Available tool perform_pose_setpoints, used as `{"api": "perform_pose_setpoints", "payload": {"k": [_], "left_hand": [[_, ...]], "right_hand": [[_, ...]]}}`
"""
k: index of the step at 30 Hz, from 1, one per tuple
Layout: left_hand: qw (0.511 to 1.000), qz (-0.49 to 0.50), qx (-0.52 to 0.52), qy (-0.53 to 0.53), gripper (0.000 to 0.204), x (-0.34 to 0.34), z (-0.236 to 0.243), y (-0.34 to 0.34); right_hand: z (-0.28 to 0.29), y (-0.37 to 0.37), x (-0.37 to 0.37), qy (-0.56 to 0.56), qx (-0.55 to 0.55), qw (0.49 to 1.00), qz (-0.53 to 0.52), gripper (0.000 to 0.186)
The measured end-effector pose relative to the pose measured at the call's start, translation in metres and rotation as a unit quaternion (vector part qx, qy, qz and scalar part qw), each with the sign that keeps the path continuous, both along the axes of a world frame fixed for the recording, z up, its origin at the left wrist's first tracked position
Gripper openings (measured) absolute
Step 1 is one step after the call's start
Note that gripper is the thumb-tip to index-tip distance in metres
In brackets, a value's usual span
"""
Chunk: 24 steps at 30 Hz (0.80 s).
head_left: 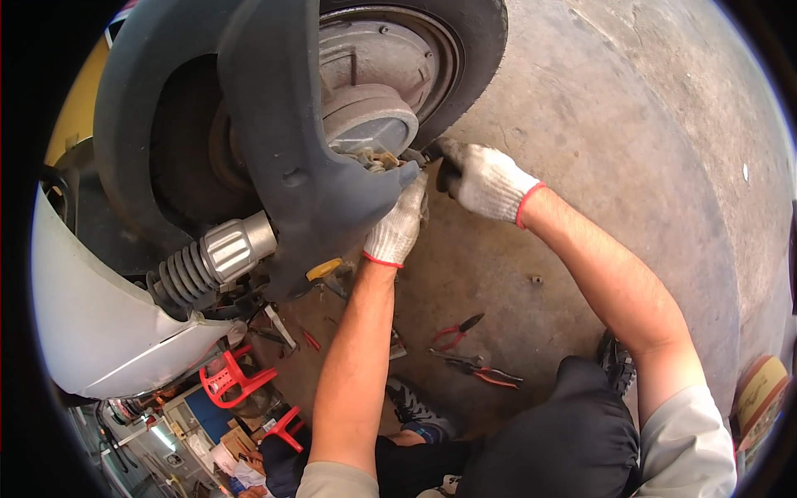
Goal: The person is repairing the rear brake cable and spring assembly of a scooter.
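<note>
Both my hands wear white knitted gloves with red cuffs. My right hand (490,178) is closed around a dark-handled tool (448,176); its tip reaches toward the metal parts (378,160) beside the wheel hub (374,129), and its exact kind is not clear. Just left of it, my left hand (398,226) is curled up against those parts at the lower end of a dark grey plastic fender (274,108). The fender hides part of that hand, and what its fingers grip cannot be made out. The black tyre (481,58) rises beyond the hub.
Red-handled pliers (457,332), another pair of pliers (496,378) and a wrench (457,359) lie on the concrete floor. A coil-covered shock absorber (207,257) and a white body panel (108,315) are at left. Red plastic stools (237,378) stand lower left, near another person (249,481).
</note>
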<state>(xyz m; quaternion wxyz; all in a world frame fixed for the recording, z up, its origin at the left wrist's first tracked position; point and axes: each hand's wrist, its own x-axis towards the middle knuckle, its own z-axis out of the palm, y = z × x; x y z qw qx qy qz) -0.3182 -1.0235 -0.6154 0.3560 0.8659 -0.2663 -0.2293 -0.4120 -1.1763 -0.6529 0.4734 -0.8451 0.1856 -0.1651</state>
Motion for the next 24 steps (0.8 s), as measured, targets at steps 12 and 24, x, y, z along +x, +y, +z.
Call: {"api": "perform_pose_setpoints", "payload": {"k": [12, 24], "left_hand": [[0.997, -0.019, -0.076, 0.015, 0.005, 0.007, -0.016, 0.006], [0.997, -0.013, -0.072, -0.007, 0.013, 0.007, -0.019, 0.006]], "right_hand": [[0.003, 0.010, 0.034, 0.137, 0.175, 0.975, 0.024, 0.044], [-0.005, -0.004, 0.029, 0.119, 0.117, 0.982, 0.082, 0.037]]}}
